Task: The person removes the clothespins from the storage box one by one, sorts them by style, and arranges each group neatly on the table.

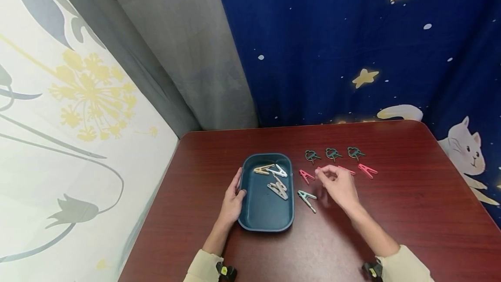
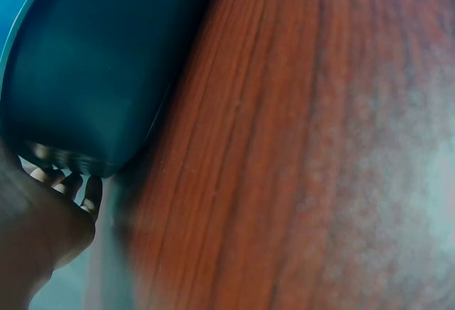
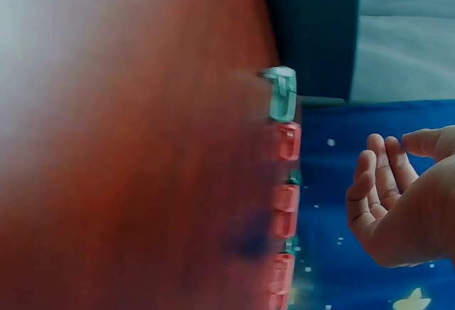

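Observation:
My left hand (image 1: 232, 203) grips the left side of a dark blue-green tray (image 1: 266, 225), thumb over its rim; the left wrist view shows fingers (image 2: 92, 195) against the tray's outside wall. Inside lie several clothespins: a tan one (image 1: 262, 169), a white one (image 1: 278, 171) and greyish ones (image 1: 278, 190). My right hand (image 1: 339, 186) hovers over a row of red clothespins, partly covering it, with loosely bent fingers and nothing between them. Left of that hand lie a red clothespin (image 1: 306, 176) and, nearer me, a pale green clothespin (image 1: 307, 200).
Behind the red row lie three dark green clips (image 1: 333, 154). Another red clothespin (image 1: 368, 170) lies at the row's right end. The reddish-brown table (image 1: 411, 212) meets a blue starry curtain (image 1: 313, 55) at the back, with a patterned white wall (image 1: 78, 164) to the left.

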A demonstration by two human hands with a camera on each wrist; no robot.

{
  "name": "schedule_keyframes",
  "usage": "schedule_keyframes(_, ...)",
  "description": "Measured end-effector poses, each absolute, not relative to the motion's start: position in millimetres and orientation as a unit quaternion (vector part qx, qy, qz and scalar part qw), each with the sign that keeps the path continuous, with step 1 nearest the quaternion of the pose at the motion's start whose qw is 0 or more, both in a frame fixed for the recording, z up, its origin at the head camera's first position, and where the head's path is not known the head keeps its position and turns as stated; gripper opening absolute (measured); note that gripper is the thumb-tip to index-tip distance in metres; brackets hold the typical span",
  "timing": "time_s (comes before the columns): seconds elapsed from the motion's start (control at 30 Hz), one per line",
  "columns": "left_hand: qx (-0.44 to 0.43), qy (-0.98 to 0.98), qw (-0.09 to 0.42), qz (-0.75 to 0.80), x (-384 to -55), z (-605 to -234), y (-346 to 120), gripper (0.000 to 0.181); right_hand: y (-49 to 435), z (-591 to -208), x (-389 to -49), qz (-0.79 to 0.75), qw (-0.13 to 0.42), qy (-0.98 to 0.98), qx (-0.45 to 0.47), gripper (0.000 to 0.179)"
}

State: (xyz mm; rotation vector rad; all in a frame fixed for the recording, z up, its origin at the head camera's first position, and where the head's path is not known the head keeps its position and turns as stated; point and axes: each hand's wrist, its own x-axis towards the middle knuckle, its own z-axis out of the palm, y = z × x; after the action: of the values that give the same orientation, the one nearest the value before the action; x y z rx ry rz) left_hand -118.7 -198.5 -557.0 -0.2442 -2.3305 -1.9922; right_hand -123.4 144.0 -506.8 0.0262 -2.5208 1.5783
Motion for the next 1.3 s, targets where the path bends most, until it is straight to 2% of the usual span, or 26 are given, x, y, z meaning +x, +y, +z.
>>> schedule_keyframes(0.27,-0.078,-0.761,0.035,-0.643,-118,-556,-198,0.079,137,-482,-149,0.543,0.091,-0.833,0.055,0.023)
schedule_keyframes(0.47,-0.083,-0.763,0.035,-0.640,-118,-555,-199,0.079,118,-475,-163,0.583,0.062,-0.802,0.115,0.036)
schedule_keyframes(0.8,-0.080,-0.765,0.039,-0.638,-118,-556,-198,0.079,73,-484,-184,0.632,-0.003,-0.748,0.201,0.052)
schedule_keyframes(1.13,-0.075,-0.759,0.033,-0.646,-118,-555,-198,0.079,41,-500,-192,0.619,-0.035,-0.757,0.207,0.056)
schedule_keyframes(1.3,-0.073,-0.762,0.030,-0.643,-119,-555,-198,0.076,32,-504,-194,0.607,-0.041,-0.774,0.177,0.050)
